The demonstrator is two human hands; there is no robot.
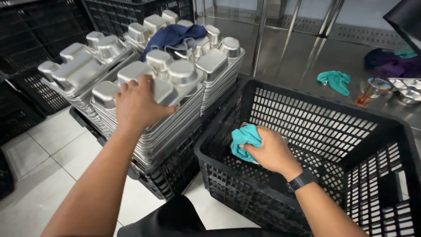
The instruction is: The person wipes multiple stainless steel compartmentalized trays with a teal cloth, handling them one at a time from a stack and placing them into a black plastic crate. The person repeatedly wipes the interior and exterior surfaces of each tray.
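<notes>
My left hand (139, 105) rests palm down on the top tray of a tall stack of upside-down steel compartment trays (182, 77), its fingers spread over a raised compartment. My right hand (269, 151) reaches inside a black slatted plastic crate (324, 127) and grips a teal cloth (244, 141), bunched against the crate's left wall. A black watch sits on my right wrist.
More stacked steel trays (79, 70) stand at the left and back, one stack with a dark blue cloth (173, 35) on top. Black crates (35, 39) line the left side. On the steel counter at the right lie another teal cloth (335, 81), a glass (370, 92) and a tray (408, 90).
</notes>
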